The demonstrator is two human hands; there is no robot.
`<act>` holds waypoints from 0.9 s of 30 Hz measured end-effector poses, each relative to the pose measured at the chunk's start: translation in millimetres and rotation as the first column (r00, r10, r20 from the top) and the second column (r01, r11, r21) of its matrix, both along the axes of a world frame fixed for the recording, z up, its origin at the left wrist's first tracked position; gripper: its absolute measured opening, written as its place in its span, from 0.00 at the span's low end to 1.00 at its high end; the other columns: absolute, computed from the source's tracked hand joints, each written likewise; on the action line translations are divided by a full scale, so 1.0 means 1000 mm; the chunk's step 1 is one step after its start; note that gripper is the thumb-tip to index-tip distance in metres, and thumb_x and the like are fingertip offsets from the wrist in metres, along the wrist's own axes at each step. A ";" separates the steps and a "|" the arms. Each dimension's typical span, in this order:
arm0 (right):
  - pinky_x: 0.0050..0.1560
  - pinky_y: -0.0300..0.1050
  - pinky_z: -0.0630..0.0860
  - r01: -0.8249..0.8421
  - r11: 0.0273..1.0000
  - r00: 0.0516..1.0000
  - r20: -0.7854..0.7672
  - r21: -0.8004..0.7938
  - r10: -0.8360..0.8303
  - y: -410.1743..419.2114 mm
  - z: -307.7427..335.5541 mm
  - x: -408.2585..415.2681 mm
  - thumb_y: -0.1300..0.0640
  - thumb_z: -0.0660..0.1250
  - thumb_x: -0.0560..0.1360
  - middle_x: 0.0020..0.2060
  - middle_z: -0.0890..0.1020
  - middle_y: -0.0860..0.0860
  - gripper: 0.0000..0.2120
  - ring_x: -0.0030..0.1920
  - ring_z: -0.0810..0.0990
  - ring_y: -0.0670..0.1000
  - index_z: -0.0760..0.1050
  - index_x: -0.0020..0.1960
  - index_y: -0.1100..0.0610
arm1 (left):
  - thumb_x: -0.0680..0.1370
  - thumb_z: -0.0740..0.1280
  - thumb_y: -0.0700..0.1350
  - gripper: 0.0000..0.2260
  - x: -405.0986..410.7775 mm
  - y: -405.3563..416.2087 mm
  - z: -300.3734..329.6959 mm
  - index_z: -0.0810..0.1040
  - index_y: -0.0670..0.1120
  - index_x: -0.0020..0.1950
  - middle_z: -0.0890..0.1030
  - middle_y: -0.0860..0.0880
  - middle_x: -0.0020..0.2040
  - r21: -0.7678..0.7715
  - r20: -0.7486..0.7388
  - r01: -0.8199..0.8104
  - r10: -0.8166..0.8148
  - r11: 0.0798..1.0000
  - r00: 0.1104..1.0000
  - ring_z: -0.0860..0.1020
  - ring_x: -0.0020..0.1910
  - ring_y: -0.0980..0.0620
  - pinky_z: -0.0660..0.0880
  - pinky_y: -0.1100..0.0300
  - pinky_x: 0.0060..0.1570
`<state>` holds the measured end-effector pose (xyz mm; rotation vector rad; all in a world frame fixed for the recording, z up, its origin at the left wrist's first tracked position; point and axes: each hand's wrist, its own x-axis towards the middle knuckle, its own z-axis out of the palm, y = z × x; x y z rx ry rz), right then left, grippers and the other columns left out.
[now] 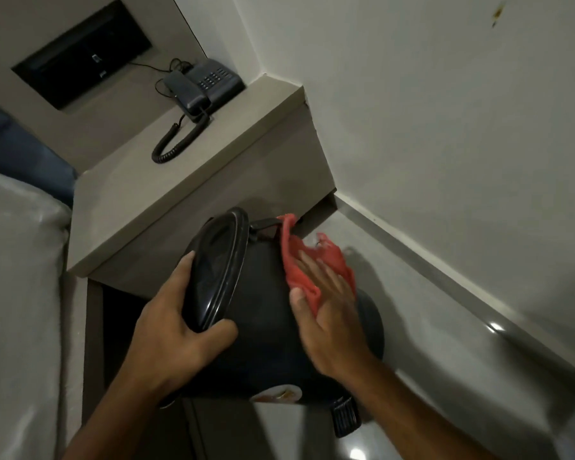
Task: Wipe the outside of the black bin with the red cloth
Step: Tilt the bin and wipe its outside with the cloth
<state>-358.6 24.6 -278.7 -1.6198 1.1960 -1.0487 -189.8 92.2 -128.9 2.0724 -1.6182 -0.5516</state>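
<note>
Right fingers (316,267) spread wide and flat, pressing the red cloth (312,260) against the curved side of the black bin (266,293). Right hand (329,310) laid over the cloth, thumb on its lower edge, loose folds bunched above the fingertips toward the bin's upper end. Left fingers (186,263) curled around the bin's lid (216,270), thumb hooked under the rim, left hand (176,327) clamped on that lidded end. Bin tipped onto its side and held off the floor, lid facing left, base toward the right, a foot pedal (346,416) jutting out below.

Just behind the bin, a grey-beige bedside ledge (186,194) with a plain matte top. At the ledge's far end, a dark corded telephone (206,84), coiled cord trailing toward the bin. Behind the ledge on the left, a dark recessed panel (80,58) in the wall. Left of the bin, the pale edge of a mattress (17,260). Right of the bin, a glossy grey floor (429,343) with small bright reflections, meeting a white wall (445,127) along a grey skirting strip, a small brownish mark high on that wall.
</note>
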 end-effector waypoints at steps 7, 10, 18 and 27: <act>0.56 0.53 0.75 0.153 0.868 0.988 -0.067 0.472 -0.137 -0.014 -0.002 -0.024 0.30 0.44 0.79 0.52 0.82 0.53 0.31 0.57 0.80 0.56 0.79 0.51 0.48 | 0.59 0.72 0.63 0.48 -0.013 -0.003 0.000 0.55 0.67 0.77 0.73 0.64 0.63 -0.005 0.073 0.110 -0.110 0.994 0.991 0.76 0.57 0.60 0.74 0.64 0.51; 0.62 0.59 0.74 0.113 0.979 0.950 0.270 0.167 -0.155 0.001 0.062 0.023 0.34 0.47 0.80 0.52 0.79 0.41 0.22 0.56 0.78 0.47 0.75 0.55 0.42 | 0.59 0.70 0.65 0.48 -0.014 -0.010 0.001 0.57 0.61 0.78 0.76 0.63 0.56 -0.010 0.113 0.100 -0.099 0.995 0.989 0.79 0.49 0.63 0.77 0.69 0.37; 0.77 0.47 0.54 0.178 0.983 0.980 -0.093 0.031 -0.175 0.017 -0.045 -0.017 0.45 0.53 0.84 0.76 0.67 0.47 0.21 0.80 0.56 0.49 0.65 0.76 0.44 | 0.58 0.72 0.62 0.42 0.003 0.004 -0.002 0.61 0.75 0.70 0.76 0.73 0.53 -0.029 -0.083 -0.090 0.087 0.996 0.993 0.76 0.54 0.59 0.78 0.52 0.48; 0.78 0.56 0.56 -0.083 0.996 0.984 0.158 -0.022 0.086 0.024 0.020 0.003 0.36 0.47 0.82 0.78 0.59 0.34 0.21 0.79 0.54 0.41 0.50 0.73 0.23 | 0.59 0.67 0.71 0.40 -0.026 -0.029 0.008 0.65 0.64 0.70 0.78 0.55 0.57 0.019 0.098 -0.215 0.212 0.977 0.972 0.79 0.51 0.47 0.79 0.48 0.47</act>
